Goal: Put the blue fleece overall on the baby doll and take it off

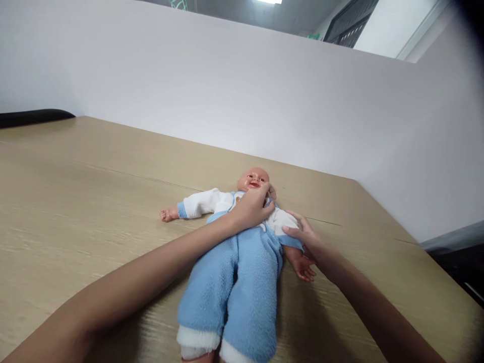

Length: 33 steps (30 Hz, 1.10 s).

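Observation:
A baby doll (251,282) lies on its back on the wooden table, head away from me, in blue fleece trousers and a white top with blue cuffs. My left hand (255,205) reaches across its chest, fingers bent round the top at the shoulder on the right of the picture, just below the chin. Around the white sleeve (283,222) on that same side, my right hand (305,236) is closed, thumb in front near the blue cuff. The doll's bare hand pokes out below the cuff. Its other arm (202,202) stretches out to the left, sleeve on.
The wooden table (94,201) runs to a pale partition wall (212,85) behind the doll. A black curved edge (36,117) shows at the far left. Dark objects (461,267), too unclear to name, sit beyond the table's right edge.

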{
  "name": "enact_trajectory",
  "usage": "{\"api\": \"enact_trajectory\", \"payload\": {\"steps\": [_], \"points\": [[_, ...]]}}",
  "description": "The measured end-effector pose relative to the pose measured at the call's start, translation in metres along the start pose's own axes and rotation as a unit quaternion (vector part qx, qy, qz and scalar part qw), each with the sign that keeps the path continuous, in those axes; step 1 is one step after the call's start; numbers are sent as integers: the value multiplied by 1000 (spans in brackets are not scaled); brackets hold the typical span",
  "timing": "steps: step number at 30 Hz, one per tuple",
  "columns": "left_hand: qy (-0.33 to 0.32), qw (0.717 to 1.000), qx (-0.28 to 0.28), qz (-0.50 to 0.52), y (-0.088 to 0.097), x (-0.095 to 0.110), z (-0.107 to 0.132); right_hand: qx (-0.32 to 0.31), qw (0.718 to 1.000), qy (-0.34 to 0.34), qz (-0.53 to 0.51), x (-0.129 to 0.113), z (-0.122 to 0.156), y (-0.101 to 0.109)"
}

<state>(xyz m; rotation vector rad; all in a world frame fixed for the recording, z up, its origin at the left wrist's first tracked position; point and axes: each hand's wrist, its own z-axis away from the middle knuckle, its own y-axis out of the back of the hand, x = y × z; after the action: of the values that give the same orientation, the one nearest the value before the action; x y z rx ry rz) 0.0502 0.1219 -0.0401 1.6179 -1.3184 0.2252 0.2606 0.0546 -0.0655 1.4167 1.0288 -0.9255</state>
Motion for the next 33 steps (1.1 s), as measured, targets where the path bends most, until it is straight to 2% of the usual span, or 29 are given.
{"api": "enact_trajectory", "payload": {"steps": [3, 5, 9, 13, 16, 19, 21, 24, 27, 30, 33], "points": [[4, 1000, -7, -21, 1, 2, 1, -32, 996, -87, -3, -9, 25, 19], [6, 999, -11, -32, 2, 4, 1, -36, 992, -118, 18, -11, 35, 36], [15, 999, -14, -47, 3, 7, 1, -9, 995, -83, 58, 5, 39, 71], [23, 997, -27, -70, 4, 10, 0, 6, 995, -75, 62, 30, 41, 82], [-10, 991, -25, -129, 11, 16, 4, 47, 991, -22, 126, 33, 48, 72], [-45, 983, 17, -178, 27, 21, 21, 122, 954, 121, 248, 17, 59, 53], [-54, 983, 38, -171, 41, 21, 41, 108, 944, 178, 256, 2, 66, 36], [-33, 989, 70, -125, 61, 9, 75, 3, 974, 154, 166, -15, 67, 10], [57, 994, 78, -58, 75, -8, 105, -74, 987, 113, 91, -20, 53, -13], [124, 992, 6, -19, 87, -20, 123, -91, 990, 87, 61, -18, 34, -23], [141, 989, -47, 17, 97, -25, 130, -119, 989, 78, 48, -14, 22, -25]]}}
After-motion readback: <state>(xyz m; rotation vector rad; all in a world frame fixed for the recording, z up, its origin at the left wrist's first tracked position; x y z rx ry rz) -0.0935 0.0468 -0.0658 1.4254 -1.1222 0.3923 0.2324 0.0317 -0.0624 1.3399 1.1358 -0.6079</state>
